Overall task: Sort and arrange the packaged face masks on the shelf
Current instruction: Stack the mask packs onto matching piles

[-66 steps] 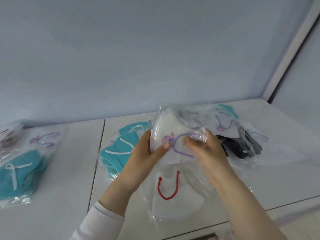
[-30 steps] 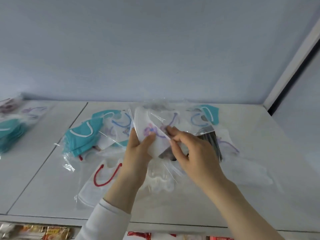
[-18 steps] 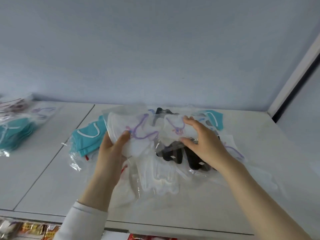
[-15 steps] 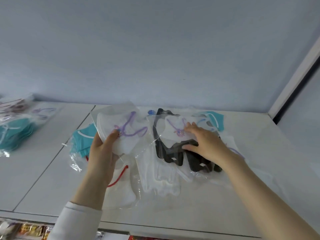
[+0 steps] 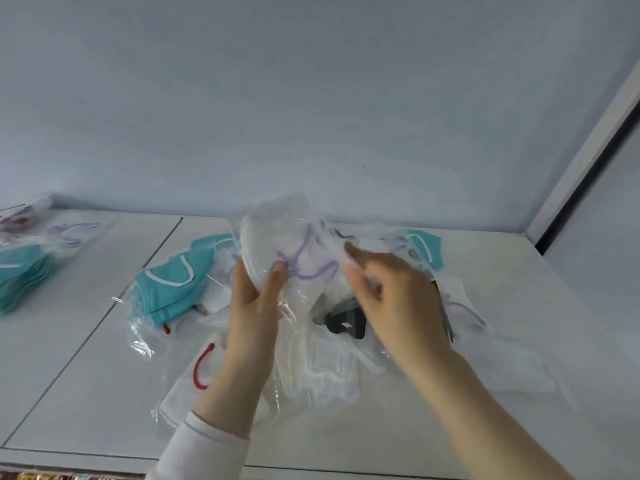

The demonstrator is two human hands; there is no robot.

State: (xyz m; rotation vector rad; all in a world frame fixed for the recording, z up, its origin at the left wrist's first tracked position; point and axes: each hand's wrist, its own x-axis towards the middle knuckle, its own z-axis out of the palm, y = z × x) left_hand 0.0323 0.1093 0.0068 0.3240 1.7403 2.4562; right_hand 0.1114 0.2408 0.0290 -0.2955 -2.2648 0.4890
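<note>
Where the mask packet [image 5: 302, 249] hangs, left hand [image 5: 254, 306] and right hand [image 5: 398, 299] pinch its sides

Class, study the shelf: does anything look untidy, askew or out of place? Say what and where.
On the shelf, teal masks, a red-looped white mask and a black mask lie overlapping at odd angles in one mixed heap; the left hand and right hand hold a purple-looped packet above it.

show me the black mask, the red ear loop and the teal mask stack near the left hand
black mask [image 5: 346, 325], head view, exposed dark end
red ear loop [image 5: 196, 370], head view, middle of its curve
teal mask stack [image 5: 162, 292], head view, top mask's face
</note>
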